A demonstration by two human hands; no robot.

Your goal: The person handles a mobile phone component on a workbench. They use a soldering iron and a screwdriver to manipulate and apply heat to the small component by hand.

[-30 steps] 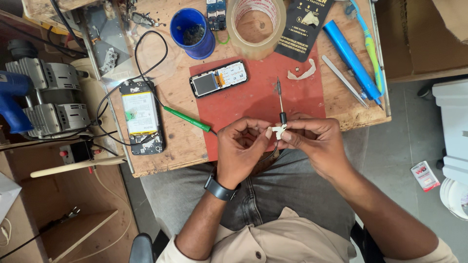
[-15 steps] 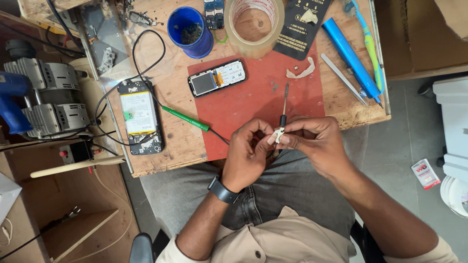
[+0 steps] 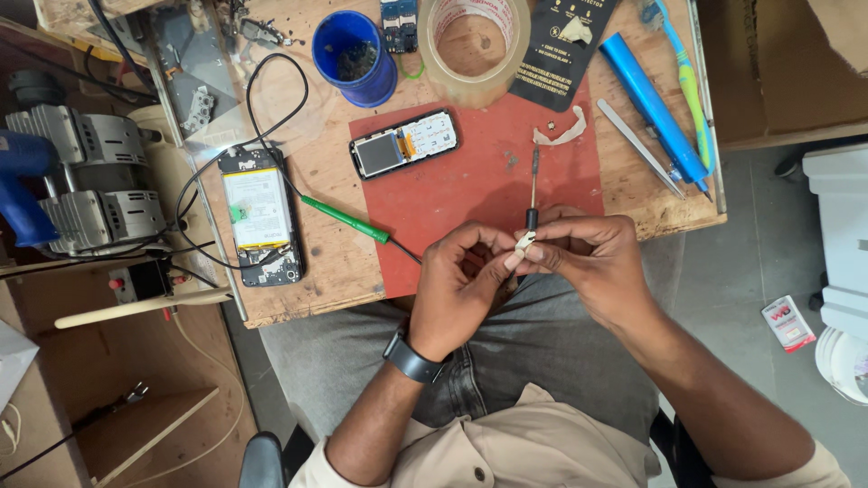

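Both my hands sit lower centre of frame, just below the desk edge. My right hand (image 3: 592,262) is pinched shut on a thin screwdriver (image 3: 533,194), shaft pointing up over the red mat (image 3: 470,199). My left hand (image 3: 461,285) has fingertips closed on a small white strip (image 3: 524,242) at the tool's collar, thumb against it. Strip looks partly wound round the shaft, loose end not pressed flat yet, so I'd judge the wrap approx halfway; smoothing down is left. Can't tell if it's tape or paper.

Count, as far as I see:
- 2 phones: small keypad one (image 3: 404,145) opened on the mat, centre; bigger one, back off w/ battery showing (image 3: 260,215), left of centre.
- 2 screwdrivers: the one I hold + green-handled one (image 3: 348,220) lying across the mat's left edge.
- 1 blue cup (image 3: 354,56), top centre, dark bits inside.
- 1 clear tape roll (image 3: 470,45) beside it.
- 1 tweezers (image 3: 637,149), 1 blue tube (image 3: 651,104), 1 toothbrush (image 3: 683,86), all upper right.
- 1 curled white scrap (image 3: 561,136) on the mat, above the driver tip.
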